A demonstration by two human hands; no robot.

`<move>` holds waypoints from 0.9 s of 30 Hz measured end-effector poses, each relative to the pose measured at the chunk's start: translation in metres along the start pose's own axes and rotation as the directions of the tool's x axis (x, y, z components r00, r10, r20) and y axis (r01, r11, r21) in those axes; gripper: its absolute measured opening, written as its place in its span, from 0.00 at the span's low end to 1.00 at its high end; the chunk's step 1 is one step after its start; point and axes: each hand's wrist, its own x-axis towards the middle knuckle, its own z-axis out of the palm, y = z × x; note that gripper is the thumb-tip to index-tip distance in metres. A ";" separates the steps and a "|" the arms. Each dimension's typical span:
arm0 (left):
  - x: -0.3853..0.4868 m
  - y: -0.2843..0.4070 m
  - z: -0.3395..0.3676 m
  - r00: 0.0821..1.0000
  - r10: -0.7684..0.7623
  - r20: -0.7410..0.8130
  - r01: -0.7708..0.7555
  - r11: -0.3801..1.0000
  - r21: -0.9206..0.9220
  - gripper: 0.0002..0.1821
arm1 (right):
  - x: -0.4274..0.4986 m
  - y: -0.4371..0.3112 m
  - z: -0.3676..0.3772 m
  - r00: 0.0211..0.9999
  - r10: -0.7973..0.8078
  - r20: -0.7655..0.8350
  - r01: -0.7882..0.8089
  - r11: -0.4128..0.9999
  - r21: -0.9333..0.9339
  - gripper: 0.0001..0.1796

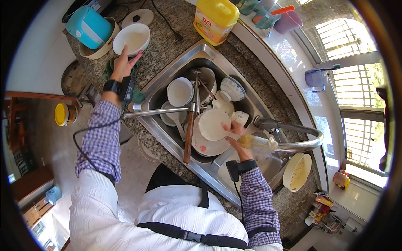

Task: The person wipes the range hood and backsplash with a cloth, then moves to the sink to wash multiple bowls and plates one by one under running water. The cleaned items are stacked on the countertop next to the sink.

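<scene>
My left hand is stretched out to the counter, thumb and forefinger spread against the near rim of a white bowl; whether it grips the rim I cannot tell. In the steel sink, my right hand is beside a small pale bowl, its fingers partly hidden behind the faucet's whitish spout piece. A larger plate with a red flower pattern lies below that bowl. Stacked further back are a white bowl, a blue-patterned bowl, a pot and a wooden-handled utensil.
A curved metal faucet arches over the sink's right part. A yellow detergent jug stands behind the sink, and a turquoise container sits at the back left. To the right is a cream perforated basket. A green cloth lies at the sink's left corner.
</scene>
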 end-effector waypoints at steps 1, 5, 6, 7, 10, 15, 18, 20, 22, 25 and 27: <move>-0.013 -0.001 0.006 0.994 0.075 -0.081 -0.069 0.995 0.074 0.19 | 0.013 -0.004 -0.008 0.985 -0.087 -0.151 0.080 0.995 -0.055 0.22; -0.099 -0.035 0.055 0.954 0.299 -0.031 -0.267 0.889 0.372 0.09 | 0.069 -0.016 -0.025 0.870 -0.280 -0.406 0.299 0.954 -0.017 0.24; -0.126 -0.056 0.071 0.977 0.185 0.104 -0.203 0.957 0.209 0.07 | 0.079 -0.016 -0.025 0.894 -0.260 -0.366 0.249 0.965 -0.078 0.24; -0.149 -0.077 0.087 0.983 -0.036 0.182 -0.013 0.965 0.260 0.08 | 0.087 -0.016 -0.023 0.904 -0.263 -0.338 0.236 0.964 -0.118 0.24; -0.204 -0.135 0.124 0.750 -0.546 0.373 0.556 0.826 0.091 0.18 | 0.100 -0.016 -0.020 0.874 -0.391 -0.288 0.336 0.915 -0.222 0.24; -0.216 -0.174 0.157 0.679 -0.720 0.143 0.721 0.691 0.052 0.31 | 0.078 -0.032 -0.021 0.944 -0.321 -0.077 0.314 0.945 -0.089 0.19; -0.220 -0.171 0.161 0.677 -0.702 0.220 0.716 0.698 0.021 0.34 | 0.031 -0.048 -0.028 0.881 -0.464 -0.091 0.438 0.874 -0.210 0.11; -0.228 -0.169 0.160 0.696 -0.585 0.416 0.665 0.744 -0.068 0.30 | -0.008 -0.055 -0.033 0.828 -0.558 -0.059 0.535 0.817 -0.216 0.09; -0.239 -0.172 0.157 0.724 -0.633 0.274 0.645 0.762 0.058 0.27 | -0.039 -0.057 -0.037 0.876 -0.479 0.058 0.480 0.857 -0.187 0.08; -0.251 -0.184 0.153 0.754 -0.625 0.201 0.620 0.779 0.096 0.23 | -0.060 -0.054 -0.036 0.766 -0.508 -0.395 0.542 0.840 -0.028 0.12; -0.259 -0.194 0.152 0.787 -0.582 0.207 0.572 0.813 0.111 0.23 | -0.059 -0.051 -0.034 0.857 -0.320 -0.404 0.434 0.870 0.232 0.21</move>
